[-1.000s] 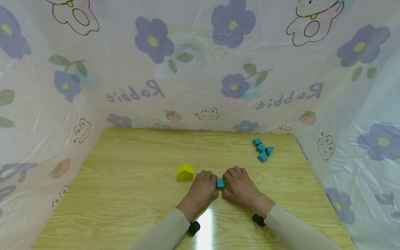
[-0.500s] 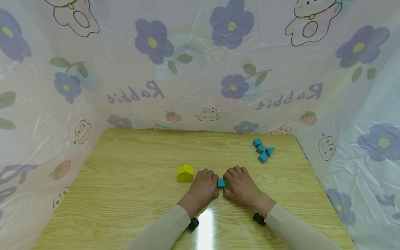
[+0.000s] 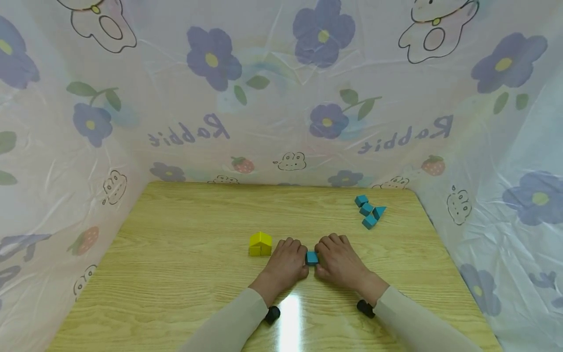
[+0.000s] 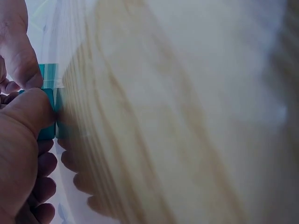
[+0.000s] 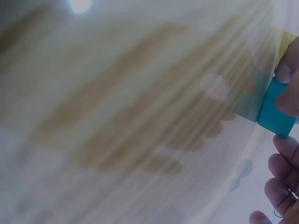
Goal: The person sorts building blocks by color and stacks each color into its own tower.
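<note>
Near the middle of the table, both hands meet at blue blocks that stand on the wood. My left hand [image 3: 287, 261] pinches a blue block [image 4: 47, 134] between thumb and fingers, seen at the left edge of the left wrist view. From the other side my right hand [image 3: 337, 261] pinches blue [image 5: 275, 119] block material, with a faint seam across it in the right wrist view. In the head view only a small blue top [image 3: 312, 258] shows between the hands. Fingers cover the rest, so the blocks' full shapes are hidden.
Left of the hands stands a small yellow block house [image 3: 260, 244] with a pointed roof. Several loose blue blocks [image 3: 366, 209], one of them a triangle [image 3: 379, 212], lie at the back right. A printed curtain [image 3: 281, 98] encloses the wooden table [image 3: 184, 220].
Both hands and the blue block between them have shifted very slightly to the right over the past second. The grips look the same, and the yellow house and loose blocks stay in place.
</note>
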`<state>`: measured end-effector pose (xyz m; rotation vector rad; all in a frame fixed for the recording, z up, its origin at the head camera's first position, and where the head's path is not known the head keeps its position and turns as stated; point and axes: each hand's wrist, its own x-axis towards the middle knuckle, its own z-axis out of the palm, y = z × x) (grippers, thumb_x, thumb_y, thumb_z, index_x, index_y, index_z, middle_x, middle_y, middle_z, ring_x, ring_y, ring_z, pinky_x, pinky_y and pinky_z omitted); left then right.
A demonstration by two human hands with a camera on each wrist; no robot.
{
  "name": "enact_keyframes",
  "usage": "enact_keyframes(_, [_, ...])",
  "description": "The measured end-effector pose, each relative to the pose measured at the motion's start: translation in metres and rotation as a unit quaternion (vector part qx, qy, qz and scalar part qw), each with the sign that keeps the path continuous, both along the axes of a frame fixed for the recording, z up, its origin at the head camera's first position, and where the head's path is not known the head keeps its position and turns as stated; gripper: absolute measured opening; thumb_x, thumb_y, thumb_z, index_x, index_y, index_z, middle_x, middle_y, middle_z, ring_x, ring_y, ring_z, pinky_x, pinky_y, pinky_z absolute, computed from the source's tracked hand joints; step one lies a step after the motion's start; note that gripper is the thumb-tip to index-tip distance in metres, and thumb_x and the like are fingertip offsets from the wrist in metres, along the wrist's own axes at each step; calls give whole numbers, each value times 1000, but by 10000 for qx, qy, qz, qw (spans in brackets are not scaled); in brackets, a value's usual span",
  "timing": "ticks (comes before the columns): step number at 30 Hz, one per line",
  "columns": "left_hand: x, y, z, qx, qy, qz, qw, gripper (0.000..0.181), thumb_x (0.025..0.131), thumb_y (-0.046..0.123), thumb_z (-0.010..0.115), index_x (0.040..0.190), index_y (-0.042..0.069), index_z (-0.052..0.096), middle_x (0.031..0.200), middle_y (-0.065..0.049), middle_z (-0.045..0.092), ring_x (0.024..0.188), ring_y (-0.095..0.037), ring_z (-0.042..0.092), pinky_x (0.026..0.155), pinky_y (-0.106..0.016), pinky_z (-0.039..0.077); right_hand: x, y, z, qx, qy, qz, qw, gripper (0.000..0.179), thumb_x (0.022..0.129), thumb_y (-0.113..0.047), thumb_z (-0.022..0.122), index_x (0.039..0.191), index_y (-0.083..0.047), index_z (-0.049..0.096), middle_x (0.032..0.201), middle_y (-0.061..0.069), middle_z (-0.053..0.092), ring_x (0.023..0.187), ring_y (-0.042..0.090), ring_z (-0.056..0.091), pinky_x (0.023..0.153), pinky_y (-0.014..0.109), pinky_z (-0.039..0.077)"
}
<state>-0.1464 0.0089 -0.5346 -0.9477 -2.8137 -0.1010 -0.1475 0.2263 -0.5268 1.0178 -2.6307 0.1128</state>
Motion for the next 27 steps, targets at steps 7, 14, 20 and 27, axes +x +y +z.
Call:
enact_keyframes(7, [0,0,1,39,7,6,10000,25,98,38,67,107,14,66,96,2,60,89,-16,50,84,-31,44,0,0,2,-6,-54,-12,10000,28,87,-32,76,105,-14,64,107,1,62,97,24,51,86,42,40])
enact_keyframes(14, [1,1,1,40,35,62,10000,25,97,38,67,104,14,65,93,2,58,87,-17,49,81,-30,43,-2,5,12,-103,-269,-178,9994,37,88,-37,76,113,-12,66,114,2,63,104,25,53,92,46,42])
enact_keyframes(20, [2,1,3,3,-12,95,10000,27,96,38,67,106,13,65,94,1,59,89,-17,50,84,-32,44,-7,18,19,-131,-51,-342,9993,38,87,-36,77,112,-10,67,113,4,63,105,27,54,91,48,42])
enact_keyframes(27, [2,2,4,136,-168,88,9997,24,96,35,65,105,13,63,93,2,57,88,-17,48,84,-32,43,-18,42,22,-433,501,-565,9962,31,91,-29,71,109,-4,66,106,11,63,96,33,53,80,46,37])
